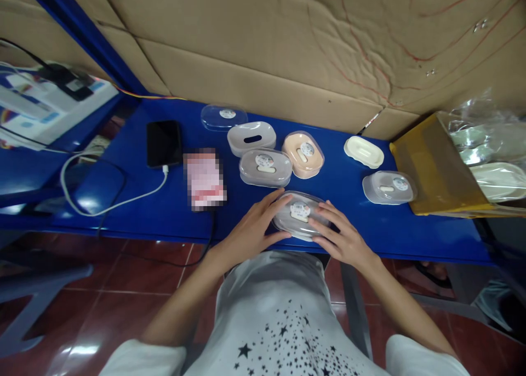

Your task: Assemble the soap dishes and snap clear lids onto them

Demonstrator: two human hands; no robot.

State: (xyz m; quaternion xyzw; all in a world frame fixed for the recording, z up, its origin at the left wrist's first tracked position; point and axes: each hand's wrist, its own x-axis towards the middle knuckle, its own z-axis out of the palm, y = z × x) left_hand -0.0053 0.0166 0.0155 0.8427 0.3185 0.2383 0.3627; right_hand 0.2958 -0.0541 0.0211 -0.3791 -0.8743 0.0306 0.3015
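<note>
At the table's front edge, an oval grey soap box (293,223) with a clear lid and a round label lies between my two hands. My left hand (262,222) grips its left end, thumb at the near side and fingers over the far side. On the right end, my right hand (342,234) presses with its fingers bent over the lid. Just beyond sit another lidded grey soap box (265,176), a lidded peach soap box (314,165) and an open grey base (234,144) with a dark slot. A loose clear lid (211,118) lies behind them.
On the blue table (329,187) are a phone (163,143) on a white cable, a blurred pink item (205,178), a cream tray (361,152) and a lidded soap box (380,195). A carton (435,173) of wrapped parts stands right. Cardboard (246,47) backs the table.
</note>
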